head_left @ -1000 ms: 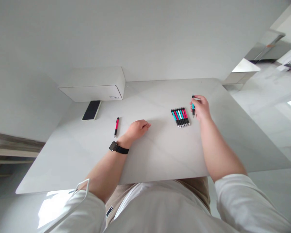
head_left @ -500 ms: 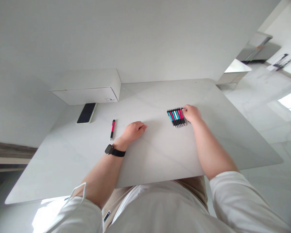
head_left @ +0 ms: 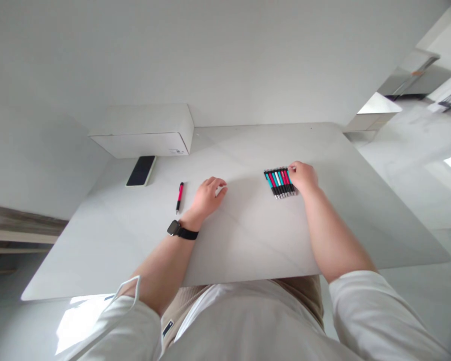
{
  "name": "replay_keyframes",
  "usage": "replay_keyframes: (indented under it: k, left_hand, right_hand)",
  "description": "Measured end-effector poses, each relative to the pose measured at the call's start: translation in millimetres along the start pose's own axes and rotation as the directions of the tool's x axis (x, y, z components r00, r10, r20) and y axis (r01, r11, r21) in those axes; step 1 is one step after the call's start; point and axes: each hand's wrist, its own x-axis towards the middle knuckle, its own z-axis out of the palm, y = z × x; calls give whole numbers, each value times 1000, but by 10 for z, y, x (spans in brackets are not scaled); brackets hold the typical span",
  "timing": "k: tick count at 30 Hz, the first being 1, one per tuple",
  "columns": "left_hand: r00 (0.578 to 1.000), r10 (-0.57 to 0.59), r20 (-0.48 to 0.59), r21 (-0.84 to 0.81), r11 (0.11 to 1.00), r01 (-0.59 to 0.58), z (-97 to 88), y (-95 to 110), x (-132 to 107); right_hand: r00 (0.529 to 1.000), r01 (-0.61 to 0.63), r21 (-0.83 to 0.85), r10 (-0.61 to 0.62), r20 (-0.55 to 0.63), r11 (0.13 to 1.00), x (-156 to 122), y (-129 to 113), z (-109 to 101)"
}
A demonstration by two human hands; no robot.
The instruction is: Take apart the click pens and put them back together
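Note:
Several pens (head_left: 280,184) lie side by side in a row on the table, with teal, red and white barrels, black grips and silver tips. At the row's right end my right hand (head_left: 303,176) has its fingers closed on the upper part of a teal pen, whose tip points toward me. My left hand (head_left: 209,195) rests on the table with its fingers loosely curved and the thumb apart, holding nothing. Left of that hand, a single red and black pen (head_left: 179,198) lies by itself. A black watch (head_left: 174,227) is on my left wrist.
A white box (head_left: 146,144) stands against the wall at the back left of the pale table (head_left: 248,245). Just in front of it lies a phone (head_left: 142,171) with a dark screen. A face mask's loop (head_left: 137,288) hangs about my left forearm.
My left fingers have loosened, and the thumb has parted from them. The pen at my right hand now lies against the row's right end. The view has shifted slightly.

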Motion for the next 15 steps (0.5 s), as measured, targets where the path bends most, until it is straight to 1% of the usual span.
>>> replay_keyframes:
  k: [3,5,7,9,10,12,15]
  left_hand:
    - [990,-88,-111,122,987,101,-36,-41,-10]
    - [972,-161,-169,193,962,193,-44,-95,-21]
    - [953,-231,-195,244,930,276,-37,-163,-34]
    - [944,-280,-174,278,906,320,-20,-226,-44]
    - [943,-293,-160,291,899,328,-11,-247,-47]
    - [950,-281,-138,303,901,310,-1,-260,-48]
    - [967,-210,-142,298,923,244,-19,-223,-41]
  right_hand:
    - [996,71,28,-69,-61,997,-19,-46,-4]
    - [988,131,62,-126,-88,989,-56,-117,-9]
    - [978,189,95,-179,-104,977,-119,-223,-17]
    - [966,248,122,-236,-109,961,-206,-353,-22]
    - [959,278,132,-266,-102,952,-254,-422,-21]
    - [944,328,146,-319,-81,933,-347,-549,-8]
    - [920,391,178,-391,-39,903,-453,-686,34]
